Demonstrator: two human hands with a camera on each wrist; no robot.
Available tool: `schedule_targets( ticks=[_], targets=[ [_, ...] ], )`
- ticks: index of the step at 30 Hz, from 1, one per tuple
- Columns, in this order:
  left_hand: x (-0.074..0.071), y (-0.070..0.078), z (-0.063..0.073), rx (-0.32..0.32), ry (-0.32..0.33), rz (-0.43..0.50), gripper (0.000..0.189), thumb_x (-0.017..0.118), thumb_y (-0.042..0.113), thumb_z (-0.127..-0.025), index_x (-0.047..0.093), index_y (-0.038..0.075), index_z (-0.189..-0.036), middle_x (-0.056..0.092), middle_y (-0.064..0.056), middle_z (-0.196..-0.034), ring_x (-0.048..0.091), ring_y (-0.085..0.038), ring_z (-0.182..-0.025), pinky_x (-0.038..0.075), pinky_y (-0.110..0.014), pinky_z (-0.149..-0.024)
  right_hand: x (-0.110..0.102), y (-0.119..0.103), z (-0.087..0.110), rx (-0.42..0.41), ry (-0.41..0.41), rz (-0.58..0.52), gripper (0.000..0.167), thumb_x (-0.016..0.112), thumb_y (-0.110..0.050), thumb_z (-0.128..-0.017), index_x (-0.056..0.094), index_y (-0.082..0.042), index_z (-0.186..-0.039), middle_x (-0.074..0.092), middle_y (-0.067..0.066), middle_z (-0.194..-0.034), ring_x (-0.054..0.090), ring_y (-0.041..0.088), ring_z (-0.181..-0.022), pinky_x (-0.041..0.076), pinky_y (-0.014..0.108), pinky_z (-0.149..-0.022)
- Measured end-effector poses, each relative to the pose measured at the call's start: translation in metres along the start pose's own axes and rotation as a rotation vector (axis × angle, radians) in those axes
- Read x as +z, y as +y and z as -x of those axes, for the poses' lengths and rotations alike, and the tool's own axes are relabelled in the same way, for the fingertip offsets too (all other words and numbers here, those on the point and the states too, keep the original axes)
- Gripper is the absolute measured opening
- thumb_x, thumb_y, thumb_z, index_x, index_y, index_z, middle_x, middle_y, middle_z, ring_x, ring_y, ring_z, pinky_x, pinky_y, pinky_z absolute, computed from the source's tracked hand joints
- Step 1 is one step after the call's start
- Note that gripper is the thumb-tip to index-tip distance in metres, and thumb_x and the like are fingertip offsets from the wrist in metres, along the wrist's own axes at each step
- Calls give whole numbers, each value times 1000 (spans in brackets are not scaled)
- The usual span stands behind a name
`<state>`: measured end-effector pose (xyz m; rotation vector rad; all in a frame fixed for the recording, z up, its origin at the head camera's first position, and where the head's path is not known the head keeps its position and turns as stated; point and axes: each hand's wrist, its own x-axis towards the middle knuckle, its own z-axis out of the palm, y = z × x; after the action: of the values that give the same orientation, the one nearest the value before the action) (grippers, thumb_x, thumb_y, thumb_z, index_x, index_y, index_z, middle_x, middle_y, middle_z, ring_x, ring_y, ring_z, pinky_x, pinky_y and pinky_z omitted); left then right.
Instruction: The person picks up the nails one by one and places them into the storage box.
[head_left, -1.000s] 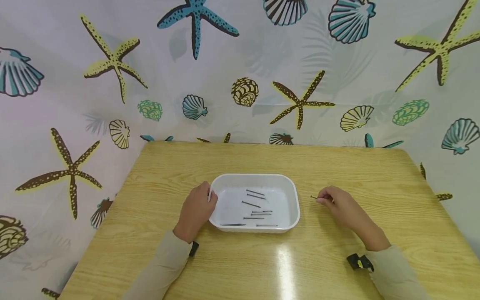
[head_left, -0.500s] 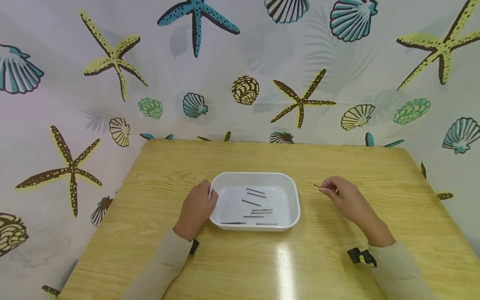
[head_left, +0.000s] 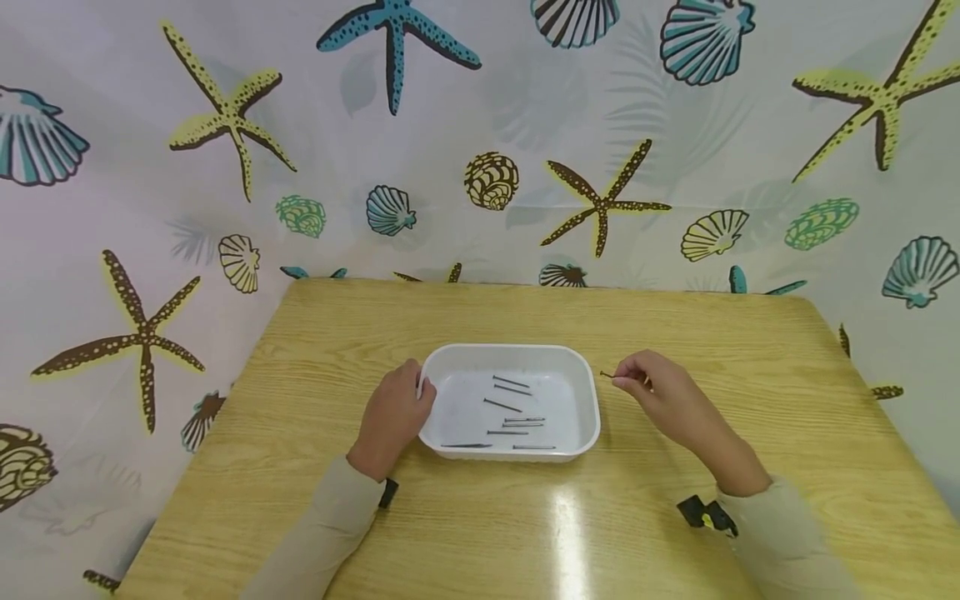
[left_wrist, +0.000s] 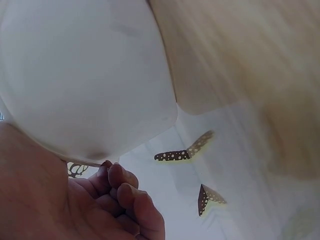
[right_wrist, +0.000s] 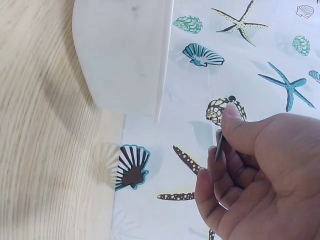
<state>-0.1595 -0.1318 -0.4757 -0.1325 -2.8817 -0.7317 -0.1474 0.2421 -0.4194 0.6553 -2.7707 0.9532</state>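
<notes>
A white plastic tray [head_left: 583,417] rests on the wooden table, with several nails [head_left: 502,406] lying in it, most of them pointing left to right. My left hand [head_left: 393,417] grips the tray's left rim, thumb over the edge; in the left wrist view the curled fingers [left_wrist: 131,192] sit under that rim. Just right of the tray, my right hand [head_left: 660,392] pinches a single nail [head_left: 606,374] between thumb and fingertips, its head sticking out toward the tray. In the right wrist view the nail's shank [right_wrist: 219,146] shows below the thumb.
The light wooden table [head_left: 480,525] stretches past the tray on all sides. Behind it and at the left and right hangs a white cloth [head_left: 450,100] printed with starfish and shells. A black strap [head_left: 707,515] sits at the right wrist.
My right hand, pinching the nail, first drew up and slightly right, then moved left toward the tray's right rim. The left hand and the tray have stayed in place.
</notes>
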Motion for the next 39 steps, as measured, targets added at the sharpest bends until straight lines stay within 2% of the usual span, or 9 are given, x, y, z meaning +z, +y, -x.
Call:
schedule_targets(
  ticks=[13,17,30,35,39],
  targets=[
    [-1,0,0,13,9,-8,18,49,24,-91,45,10,-80,43,-3,-65,42,-16,-58,35,-28,-48,18,-16,-12,-2,-39,-29,5,63,-14,-88,59,-12,-90,55,-2,-83,48,14,-73,43,28,-63],
    [-2,1,0,11,9,6,18,50,22,-91,45,9,-80,43,-3,-65,42,-17,-57,35,-29,-48,24,-21,-17,5,-50,-8,6,64,-14,-87,59,-12,-89,55,-2,-84,47,14,-74,42,29,-63],
    [-1,0,0,25,18,23,18,49,22,-91,44,11,-79,43,-3,-65,41,-16,-57,34,-29,-48,46,-33,-33,-48,-113,48,7,67,-10,-84,60,-10,-83,56,-3,-80,48,14,-72,43,29,-65],
    [-2,2,0,21,10,27,18,50,22,-91,44,10,-78,43,-3,-64,41,-16,-56,34,-29,-48,54,-32,-38,-44,-160,109,6,66,-8,-85,60,-10,-84,56,-4,-80,49,13,-75,44,29,-68],
    [-3,2,1,22,9,29,18,50,21,-91,44,10,-78,43,-3,-64,41,-16,-56,34,-29,-48,61,-32,-39,-82,-161,222,8,67,-9,-84,60,-11,-81,54,-4,-79,48,13,-75,44,28,-67]
  ],
)
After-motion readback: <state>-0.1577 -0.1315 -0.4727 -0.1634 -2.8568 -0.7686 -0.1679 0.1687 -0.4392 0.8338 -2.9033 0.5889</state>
